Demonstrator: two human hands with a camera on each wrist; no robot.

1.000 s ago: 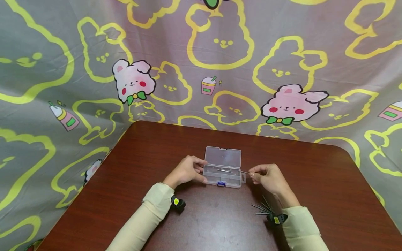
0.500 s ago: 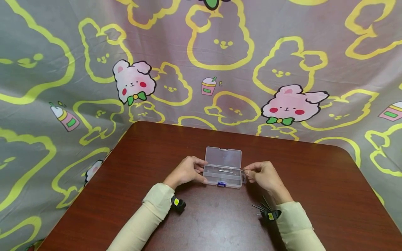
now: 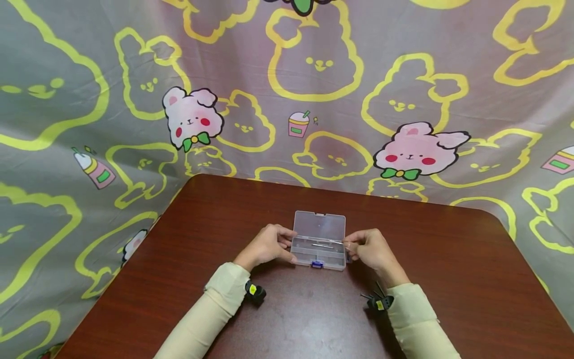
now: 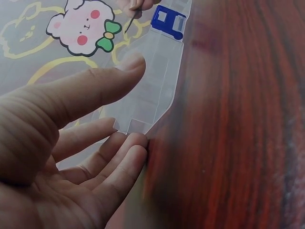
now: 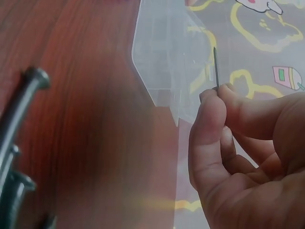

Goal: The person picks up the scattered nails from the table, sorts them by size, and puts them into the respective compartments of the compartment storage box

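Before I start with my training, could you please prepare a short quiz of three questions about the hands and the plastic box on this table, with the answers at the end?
1. Multiple choice: What does the right hand pinch?
A) a coin
B) a nail
C) a pencil

2. True or false: The lid of the box is closed.

3. Fill in the colour: The latch on the front of the clear plastic compartment box is ...

Key:
1. B
2. False; the lid stands open.
3. blue
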